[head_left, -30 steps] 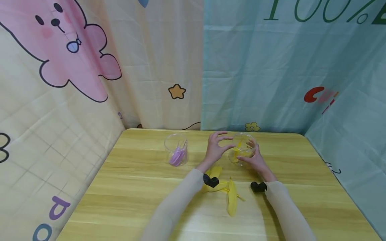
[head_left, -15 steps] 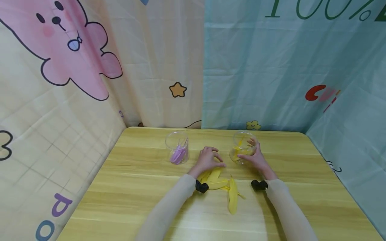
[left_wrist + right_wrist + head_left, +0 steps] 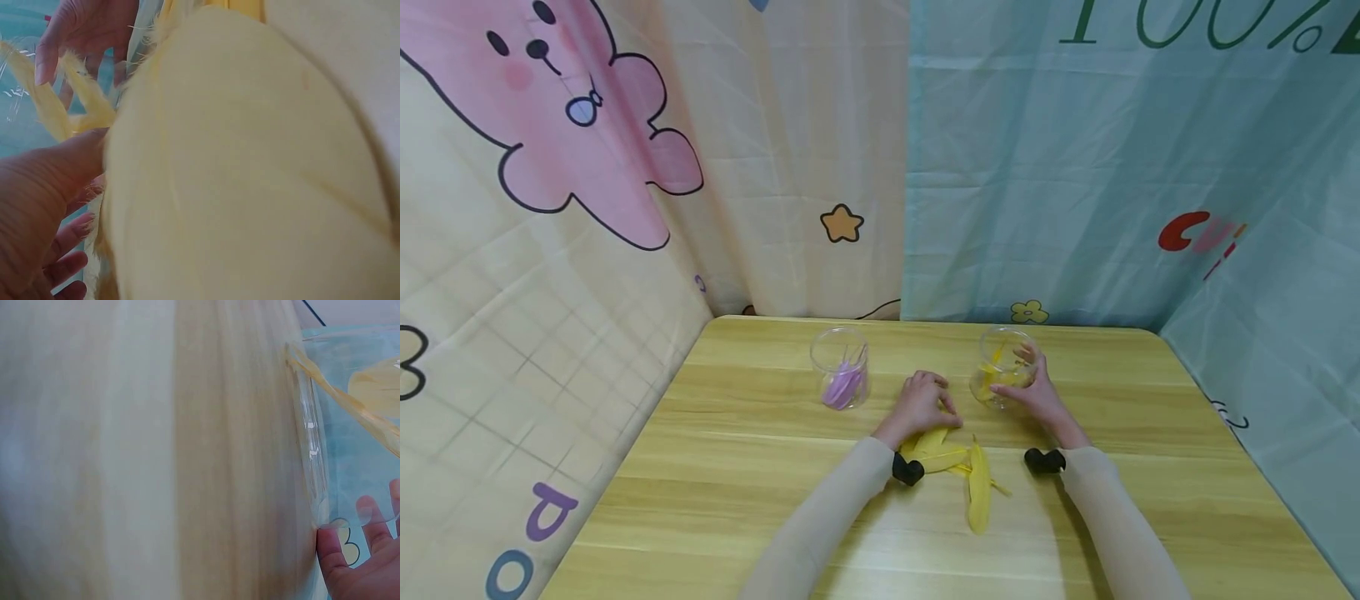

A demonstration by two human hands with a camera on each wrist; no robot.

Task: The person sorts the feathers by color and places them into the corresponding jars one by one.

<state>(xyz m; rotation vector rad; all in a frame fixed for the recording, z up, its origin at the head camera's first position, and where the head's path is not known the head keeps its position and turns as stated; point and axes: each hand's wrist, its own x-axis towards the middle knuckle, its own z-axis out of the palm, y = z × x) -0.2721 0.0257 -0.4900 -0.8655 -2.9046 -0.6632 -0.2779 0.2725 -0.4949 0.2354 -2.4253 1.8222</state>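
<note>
My left hand [image 3: 920, 407] is at the far edge of several yellow feathers [image 3: 980, 492] on the table, thumb and forefinger closed together on one of them. A large pale-yellow feather [image 3: 250, 150] fills much of the left wrist view and partly hides the fingertips. My right hand [image 3: 1039, 393] holds a clear cup [image 3: 1000, 340] by its side, thumb in front and fingers around the right. Inside that cup are yellow feathers [image 3: 996, 357]; in the right wrist view, a twisted yellow feather [image 3: 340, 394] shows through the wall, beside the thumb [image 3: 331, 550].
Left of my left hand stands a second clear cup [image 3: 838, 346], which holds purple feathers [image 3: 844, 383]. The wooden table [image 3: 700, 500] ends at a back edge just behind both cups. Patterned curtains [image 3: 1015, 167] hang around its back and sides.
My left hand has moved from beside the right-hand cup down to the loose feathers, and its spread fingers have come together. My right hand stays on the cup.
</note>
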